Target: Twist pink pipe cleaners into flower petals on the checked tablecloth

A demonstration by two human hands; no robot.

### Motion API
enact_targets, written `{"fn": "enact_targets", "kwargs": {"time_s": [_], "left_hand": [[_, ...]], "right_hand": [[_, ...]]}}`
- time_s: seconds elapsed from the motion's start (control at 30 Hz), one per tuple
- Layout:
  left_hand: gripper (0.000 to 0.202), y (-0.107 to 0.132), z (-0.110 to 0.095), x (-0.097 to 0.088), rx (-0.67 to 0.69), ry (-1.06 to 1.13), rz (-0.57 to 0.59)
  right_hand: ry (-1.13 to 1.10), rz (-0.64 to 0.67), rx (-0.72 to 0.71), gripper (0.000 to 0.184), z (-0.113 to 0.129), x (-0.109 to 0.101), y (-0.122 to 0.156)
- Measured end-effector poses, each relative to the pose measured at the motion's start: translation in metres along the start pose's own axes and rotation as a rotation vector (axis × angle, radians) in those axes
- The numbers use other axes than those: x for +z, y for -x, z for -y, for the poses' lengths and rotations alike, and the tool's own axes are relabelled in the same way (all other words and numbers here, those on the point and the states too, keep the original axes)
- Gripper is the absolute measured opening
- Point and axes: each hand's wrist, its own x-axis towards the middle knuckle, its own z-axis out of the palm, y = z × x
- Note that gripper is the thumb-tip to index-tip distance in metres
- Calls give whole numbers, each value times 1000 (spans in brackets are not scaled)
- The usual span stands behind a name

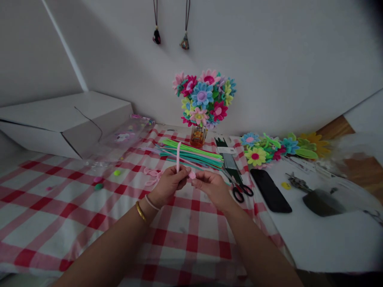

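A pink pipe cleaner is pinched in my left hand, its straight end standing up above the thumb. My right hand has its fingertips closed on the other, bunched pink end between the two hands; the exact shape there is partly hidden by the fingers. Several bent pink pipe cleaner loops lie on the cloth just left of my left hand. Behind both hands is a pile of green, teal and lilac pipe cleaners. Black-handled scissors rest right of my right hand.
A vase of fuzzy flowers stands at the back on the checked tablecloth. Rightward lie a black phone, keys and more fuzzy flowers. On the left are a white box, a clear plastic bag and small pompoms.
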Motion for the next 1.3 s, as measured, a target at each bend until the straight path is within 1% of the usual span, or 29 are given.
{"fn": "enact_targets", "kwargs": {"time_s": [0.13, 0.23, 0.33, 0.4, 0.47, 0.6, 0.73, 0.83, 0.97, 1.07, 1.2, 1.3], "left_hand": [[23, 1, 0, 1, -10, -16, 25], [21, 4, -2, 2, -16, -26, 79], [20, 5, -3, 2, -19, -6, 112], [19, 4, -3, 2, -20, 26, 104], [18, 3, -3, 0, -13, 59, 73], [15, 1, -1, -3, 6, 91, 28], [14, 0, 1, -5, -7, 76, 44], [16, 1, -2, -7, -12, 66, 47], [16, 2, -6, -9, -61, 81, 93], [16, 1, -5, -11, -97, 123, 118], [18, -3, 0, -12, -129, 159, 96], [18, -6, 4, -13, -98, 138, 54]], "right_hand": [[-11, -14, -24, 8, 0, 0, 1], [-86, -15, -19, 7, -2, -2, 0], [-190, 16, 18, 9, -4, -2, -1], [-224, 31, 34, 12, -6, -2, -2], [-226, 28, 30, 15, -6, -2, -2], [-162, 16, -6, 14, -5, -2, -3], [-101, 17, -10, 10, -4, -2, -2], [-64, 27, 13, 9, -3, -1, -2], [-79, 53, 39, 10, -3, 0, -2], [-100, 62, 27, 10, -5, 1, -2], [-131, 66, -9, 9, -13, 1, -6], [-140, 36, -23, 10, -18, -1, -9]]}}
